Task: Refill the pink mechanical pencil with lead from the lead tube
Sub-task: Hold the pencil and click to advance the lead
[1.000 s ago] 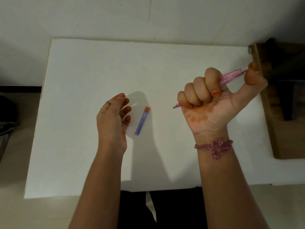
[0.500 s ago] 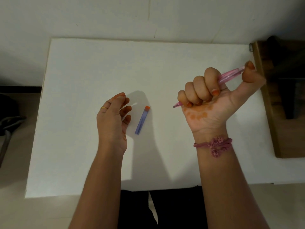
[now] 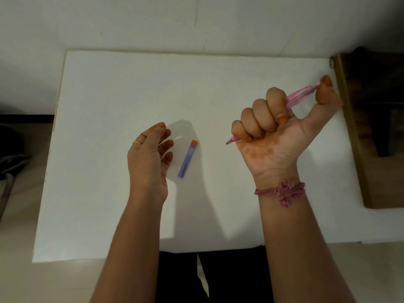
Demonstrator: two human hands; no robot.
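Note:
My right hand is fisted around the pink mechanical pencil, held above the white table. Its tip sticks out to the left below my little finger, and my thumb rests on the button end at the upper right. The lead tube, clear purple with an orange cap, lies flat on the table between my hands, cap pointing away from me. My left hand hovers just left of the tube with fingers loosely curled and apart, holding nothing.
A brown wooden piece of furniture stands against the table's right edge, close to my right thumb. A pale wall runs behind the table. Dark objects lie on the floor at the far left.
My right thumb has shifted slightly on the pencil's button end. The left hand and the lead tube have stayed where they were.

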